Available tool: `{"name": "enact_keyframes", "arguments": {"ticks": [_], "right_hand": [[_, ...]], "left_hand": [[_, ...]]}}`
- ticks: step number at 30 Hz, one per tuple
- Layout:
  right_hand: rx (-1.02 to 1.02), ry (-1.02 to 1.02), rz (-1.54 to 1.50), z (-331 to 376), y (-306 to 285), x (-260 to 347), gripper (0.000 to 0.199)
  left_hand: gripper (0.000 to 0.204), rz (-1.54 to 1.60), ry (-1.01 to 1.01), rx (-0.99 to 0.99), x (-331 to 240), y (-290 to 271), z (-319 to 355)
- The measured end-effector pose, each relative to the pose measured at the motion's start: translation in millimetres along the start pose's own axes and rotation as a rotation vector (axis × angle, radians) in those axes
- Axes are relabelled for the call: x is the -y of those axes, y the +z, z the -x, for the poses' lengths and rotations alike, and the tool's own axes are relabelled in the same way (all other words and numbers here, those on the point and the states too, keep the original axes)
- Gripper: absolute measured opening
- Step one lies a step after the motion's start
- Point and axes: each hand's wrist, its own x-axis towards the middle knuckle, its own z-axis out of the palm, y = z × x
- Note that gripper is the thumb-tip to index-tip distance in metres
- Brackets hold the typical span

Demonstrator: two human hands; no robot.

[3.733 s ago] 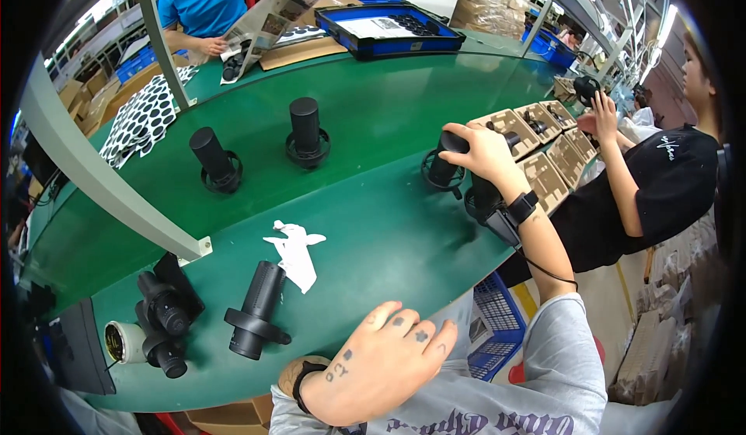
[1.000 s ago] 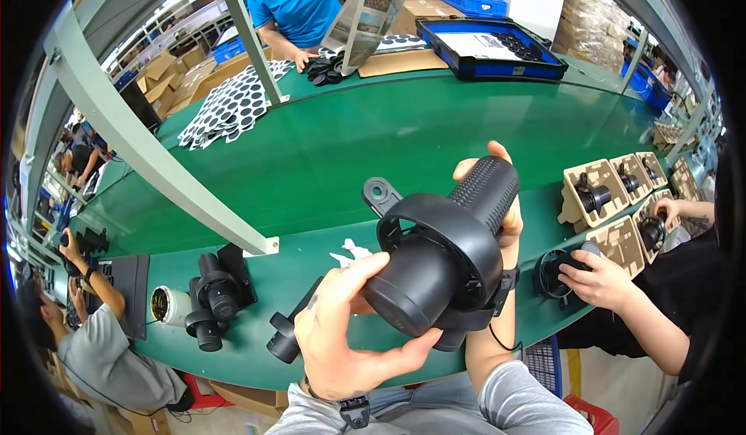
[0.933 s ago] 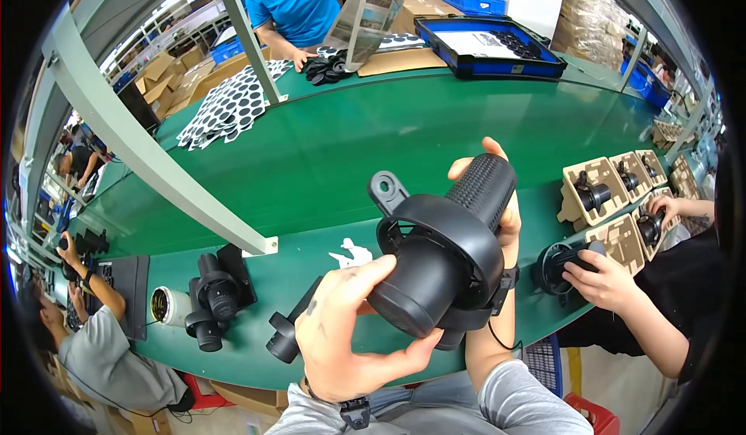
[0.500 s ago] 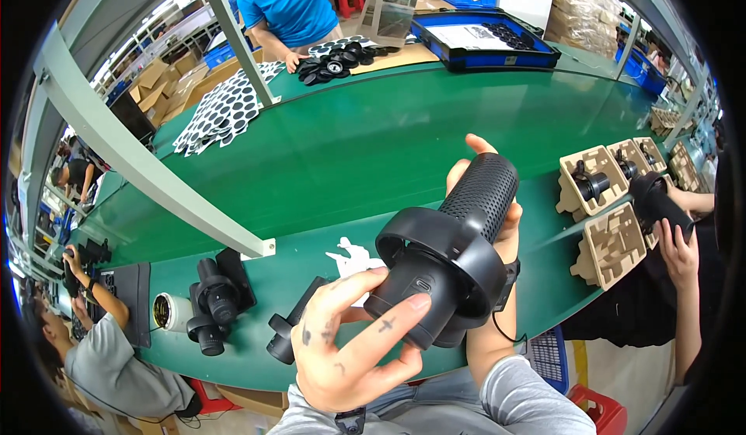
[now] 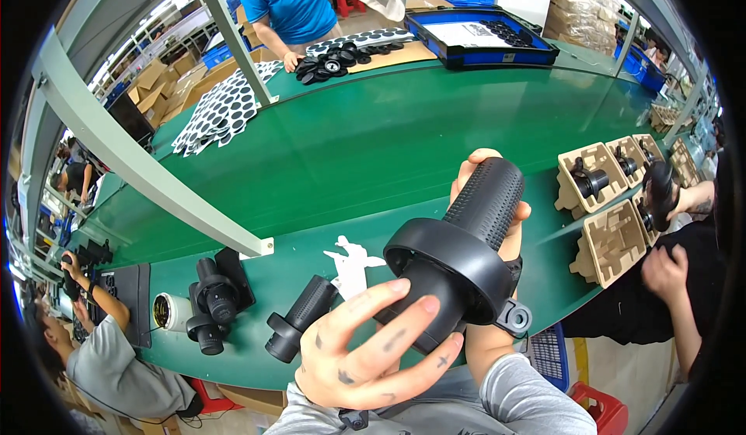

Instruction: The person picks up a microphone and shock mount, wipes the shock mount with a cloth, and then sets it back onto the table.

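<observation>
My right hand [image 5: 510, 242] is wrapped round the perforated grille end of a black microphone [image 5: 486, 202], holding it tilted above the bench. A wide black ring encircles the microphone's middle, and a small round mounting lug sticks out at its lower right. Against the smooth lower body rest the spread fingers of my left hand [image 5: 381, 349], steadying it from the near side. Just left of that hand, another black microphone [image 5: 303, 314] with a ring lies on the green bench [image 5: 350, 155]. A crumpled white cloth or glove [image 5: 351, 268] lies behind my left hand.
More black microphones [image 5: 214, 295] stand beside a white tub [image 5: 172, 312] at left. Moulded pulp trays [image 5: 610, 241] sit at right, near a co-worker's hand [image 5: 667, 270]. A grey metal post [image 5: 155, 171] slants across the left. Across the bench are black round parts [image 5: 330, 64] and a blue-black tray [image 5: 482, 43].
The microphone has turned in my hands: its port has gone from view and the lug now shows. My left fingers have spread along the body. The co-worker at right has moved a black part.
</observation>
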Motion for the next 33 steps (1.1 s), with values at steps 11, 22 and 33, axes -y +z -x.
{"name": "enact_keyframes", "arguments": {"ticks": [11, 22, 33], "right_hand": [[0.308, 0.074, -0.013, -6, -13, 5, 0.070], [0.273, -0.158, -0.211, -2, -19, -13, 0.061], [0.406, -0.009, -0.273, -13, -30, 5, 0.075]], "left_hand": [[0.021, 0.183, 0.030, -0.028, -1, 0, 3], [0.022, 0.094, -0.029, -0.149, -12, 5, 4], [0.011, 0.315, 0.013, 0.219, -11, -12, -4]]}}
